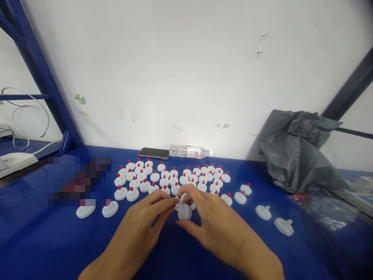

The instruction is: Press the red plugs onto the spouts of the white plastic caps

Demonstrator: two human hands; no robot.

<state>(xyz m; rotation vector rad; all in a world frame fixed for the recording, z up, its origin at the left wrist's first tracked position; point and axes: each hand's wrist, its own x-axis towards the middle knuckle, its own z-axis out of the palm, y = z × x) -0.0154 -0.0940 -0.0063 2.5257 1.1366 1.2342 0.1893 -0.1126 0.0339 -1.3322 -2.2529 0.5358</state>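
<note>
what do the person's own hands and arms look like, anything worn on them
Nothing worn shows on either side. The left hand and right hand are both ungloved, with no ring, watch or bracelet in sight. The left forearm and right forearm are bare as far as the picture shows, with no sleeve in view. No clear markings can be made out.

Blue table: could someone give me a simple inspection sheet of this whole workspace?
Surface: blue table, scattered with white pieces.
Job's things: many red-capped discs; two uncapped discs at right.
Clutter: phone and bottle lying near the wall; dark bag at right; pixelated patch at left, unreadable.
Hands: right hand holds a white disc; left hand has fingertips beside it, grip unclear.
Cables: white cable, far left.
Surroundings: marked white wall, blue frame.
</note>
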